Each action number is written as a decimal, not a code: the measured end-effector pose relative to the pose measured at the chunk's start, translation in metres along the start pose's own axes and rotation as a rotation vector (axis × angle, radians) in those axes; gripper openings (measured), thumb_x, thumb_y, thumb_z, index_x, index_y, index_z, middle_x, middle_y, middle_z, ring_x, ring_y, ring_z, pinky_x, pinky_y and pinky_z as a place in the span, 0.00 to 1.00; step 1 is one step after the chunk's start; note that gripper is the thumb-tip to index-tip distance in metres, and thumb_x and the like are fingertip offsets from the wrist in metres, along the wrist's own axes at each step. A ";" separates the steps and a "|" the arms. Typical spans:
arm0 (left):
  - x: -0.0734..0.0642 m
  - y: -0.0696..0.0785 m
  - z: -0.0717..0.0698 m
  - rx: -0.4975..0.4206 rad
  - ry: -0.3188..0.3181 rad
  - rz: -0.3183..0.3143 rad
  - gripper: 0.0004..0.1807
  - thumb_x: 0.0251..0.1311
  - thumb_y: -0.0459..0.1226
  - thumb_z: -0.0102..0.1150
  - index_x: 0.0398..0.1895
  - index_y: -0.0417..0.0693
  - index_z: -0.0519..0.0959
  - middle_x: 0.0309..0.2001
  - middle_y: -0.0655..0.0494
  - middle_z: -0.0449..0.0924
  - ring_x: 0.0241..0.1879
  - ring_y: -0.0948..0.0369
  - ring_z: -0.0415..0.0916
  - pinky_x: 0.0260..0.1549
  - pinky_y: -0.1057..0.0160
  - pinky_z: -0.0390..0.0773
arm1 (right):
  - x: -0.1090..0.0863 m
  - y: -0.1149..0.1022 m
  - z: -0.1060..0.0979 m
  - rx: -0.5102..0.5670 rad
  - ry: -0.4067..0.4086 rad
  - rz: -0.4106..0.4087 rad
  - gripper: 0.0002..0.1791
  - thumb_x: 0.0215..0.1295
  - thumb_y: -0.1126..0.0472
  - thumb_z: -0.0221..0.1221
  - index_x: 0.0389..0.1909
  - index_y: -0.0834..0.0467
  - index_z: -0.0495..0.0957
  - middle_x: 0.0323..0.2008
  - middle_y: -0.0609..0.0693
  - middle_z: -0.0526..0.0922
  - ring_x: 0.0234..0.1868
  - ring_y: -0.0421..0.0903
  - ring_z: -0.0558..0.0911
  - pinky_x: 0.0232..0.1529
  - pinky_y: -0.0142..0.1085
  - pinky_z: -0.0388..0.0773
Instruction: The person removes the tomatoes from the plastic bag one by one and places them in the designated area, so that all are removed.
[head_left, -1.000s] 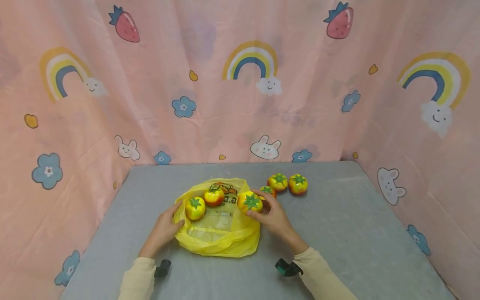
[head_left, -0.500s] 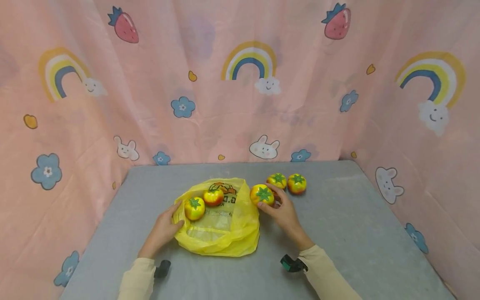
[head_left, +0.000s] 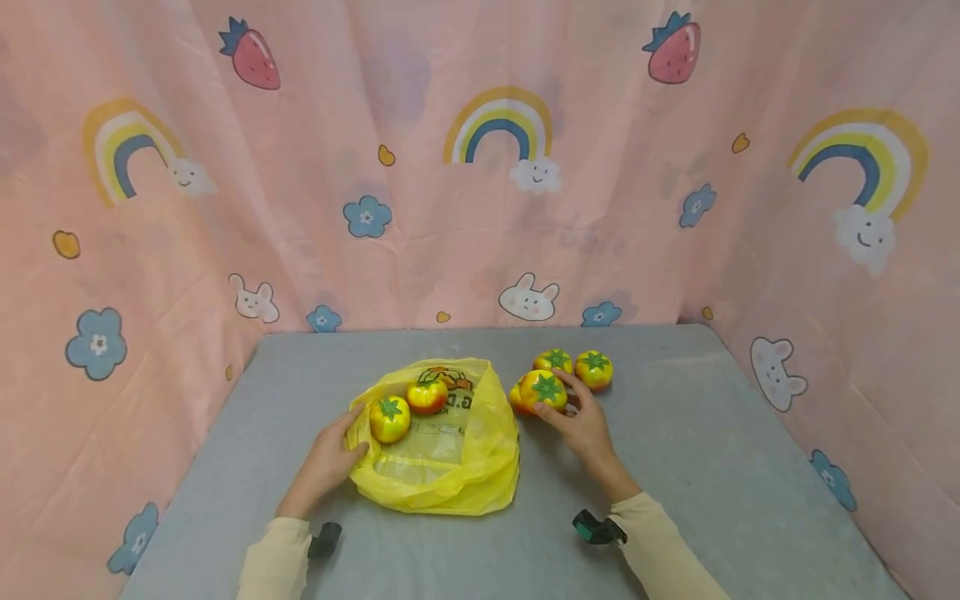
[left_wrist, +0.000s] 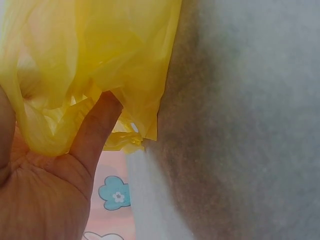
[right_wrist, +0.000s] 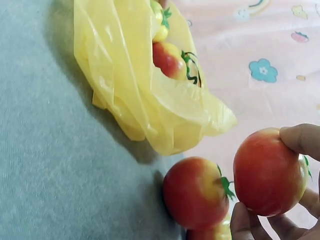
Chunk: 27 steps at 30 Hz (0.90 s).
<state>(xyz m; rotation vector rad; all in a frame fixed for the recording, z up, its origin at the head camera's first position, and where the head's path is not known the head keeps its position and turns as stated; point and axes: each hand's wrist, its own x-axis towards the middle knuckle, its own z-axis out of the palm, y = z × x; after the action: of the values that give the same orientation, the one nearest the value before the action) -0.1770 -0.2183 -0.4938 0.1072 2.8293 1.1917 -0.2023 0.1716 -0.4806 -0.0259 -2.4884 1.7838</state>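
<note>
Six tomatoes are in play, yellow and red with green leafy caps, and one of them is up in the right hand point(head_left: 583, 423)! That held tomato point(head_left: 543, 392) sits snugly between thumb and fingers point(right_wrist: 242, 222), clamped from opposite sides; from the right wrist I see the thumb on one side, fingertips on the other, red skin bulging out between them. It hangs to the right of the yellow bag point(head_left: 487, 467), outside the mouth. Right next to it, partly hidden behind it from the head view, is a neighbouring tomato point(right_wrist: 195, 192) on the counter point(head_left: 720, 467); whether the two touch, I cannot tell. Just beyond the fingers, toward the curtain, sit two more: a rear tomato point(head_left: 553, 362) and an outer tomato point(head_left: 594, 369), side by side.

Over on the other side, the left hand point(head_left: 326, 457) has the bag by its left edge, fingers and thumb curved about the thin plastic, the thumb's tip tucked behind a fold. Inside the open mouth lie a near tomato point(head_left: 390, 419), close to those left fingers, and a far tomato point(head_left: 427, 397) just beside it, by the dark print. Rainbows and strawberries decorate the pink curtain point(head_left: 300, 150) behind it all.
</note>
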 end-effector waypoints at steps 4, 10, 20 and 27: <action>-0.001 0.001 0.000 -0.005 -0.003 -0.014 0.37 0.64 0.32 0.55 0.75 0.39 0.56 0.74 0.34 0.57 0.74 0.38 0.53 0.72 0.39 0.56 | 0.002 0.005 -0.004 0.016 0.010 -0.003 0.37 0.61 0.53 0.67 0.70 0.52 0.65 0.68 0.55 0.67 0.64 0.55 0.70 0.61 0.47 0.72; -0.002 0.002 -0.002 -0.009 -0.007 -0.014 0.37 0.64 0.32 0.55 0.75 0.38 0.56 0.74 0.34 0.57 0.74 0.38 0.53 0.72 0.39 0.56 | 0.006 0.011 -0.008 -0.005 0.051 0.019 0.37 0.60 0.53 0.68 0.70 0.52 0.65 0.68 0.56 0.67 0.65 0.55 0.69 0.62 0.49 0.72; 0.000 0.002 -0.003 -0.013 -0.015 -0.017 0.37 0.64 0.32 0.55 0.75 0.38 0.56 0.74 0.33 0.56 0.74 0.38 0.53 0.72 0.40 0.56 | 0.010 0.022 -0.015 -0.037 0.105 0.037 0.37 0.61 0.55 0.67 0.71 0.52 0.64 0.67 0.58 0.68 0.64 0.55 0.69 0.62 0.50 0.72; 0.002 0.001 -0.002 -0.006 -0.010 -0.022 0.37 0.63 0.32 0.55 0.75 0.38 0.56 0.74 0.33 0.56 0.74 0.38 0.52 0.72 0.40 0.56 | 0.012 0.028 -0.018 -0.019 0.136 0.050 0.38 0.59 0.56 0.68 0.70 0.53 0.65 0.69 0.55 0.67 0.64 0.54 0.69 0.58 0.43 0.73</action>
<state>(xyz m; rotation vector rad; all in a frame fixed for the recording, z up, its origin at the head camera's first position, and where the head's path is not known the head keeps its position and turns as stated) -0.1790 -0.2191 -0.4917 0.0815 2.8106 1.1924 -0.2143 0.1983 -0.5009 -0.2050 -2.4303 1.7142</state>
